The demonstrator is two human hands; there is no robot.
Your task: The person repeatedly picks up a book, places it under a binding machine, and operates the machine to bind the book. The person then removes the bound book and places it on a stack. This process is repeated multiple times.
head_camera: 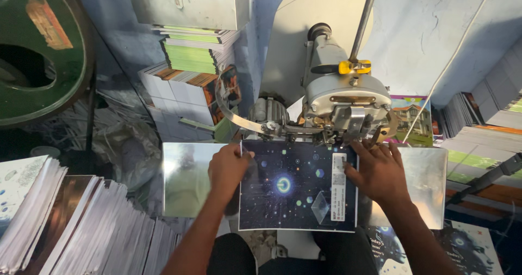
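A: While the booklet [296,185] lies flat under the head of the stitching machine [340,98], how is the work to be entered?

B: Item in progress. The dark glossy cover, printed with a starry pattern and a pale label strip, has its top edge pushed up against the machine's jaws, on the shiny metal plate [424,182] that serves as the bench. Whether a stitch is already in it cannot be told.

A: Hands?

B: Left hand [228,166]: fingers curled over the upper left edge of the booklet, pinching it lightly. Right hand [378,169]: spread open and pressed flat on the upper right corner, gripping nothing, only holding it down.

A: Done and outstanding?

B: By judgement only. A large fanned stack of thin booklets [81,226] at lower left, spines slanted, edges white; more copies with the same dark cover [467,248] at lower right. Which pile is finished cannot be told, so the job looks mid-run.

A: Materials?

B: Machine: grey cast metal, rounded housing, a yellow clamp [354,66] on its upright rod, a curved steel band [234,114] at its left. Plate: polished, reflective. Behind: a grey metal box [187,4] on square stacks of green- and orange-edged books [193,63]. Far left: a heavy green wheel [38,46], paint worn
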